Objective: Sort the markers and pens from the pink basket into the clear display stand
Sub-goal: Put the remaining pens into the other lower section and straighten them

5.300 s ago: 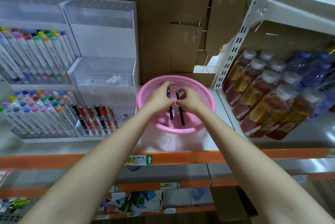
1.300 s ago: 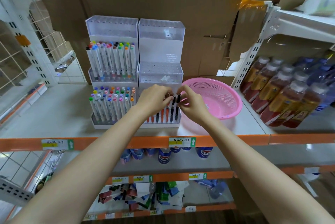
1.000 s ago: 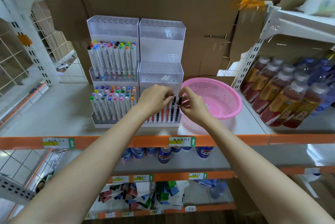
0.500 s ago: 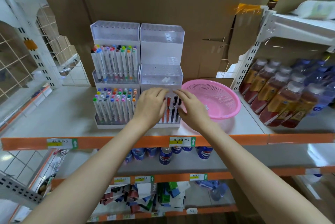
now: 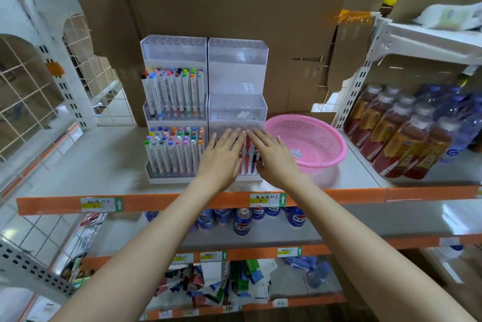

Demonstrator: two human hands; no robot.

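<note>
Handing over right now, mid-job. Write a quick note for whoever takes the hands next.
Left hand: open, fingers straight, over the pens in the front right tier of the clear display stand.
Right hand: open, beside it, over the same row.
Done: markers stand in the left tiers; pink basket shows no pens, only a small label.
Left: probably only a final check; nothing in either grip.

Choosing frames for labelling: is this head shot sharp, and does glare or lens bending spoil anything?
Head view, centre: left hand, right hand and the pens between them are sharp. Head view, edges: the white upright leans from wide-angle bending, and the white bag smears. Head view, right: glare washes the lower shelf; the clear display stand shows only small reflections.
</note>
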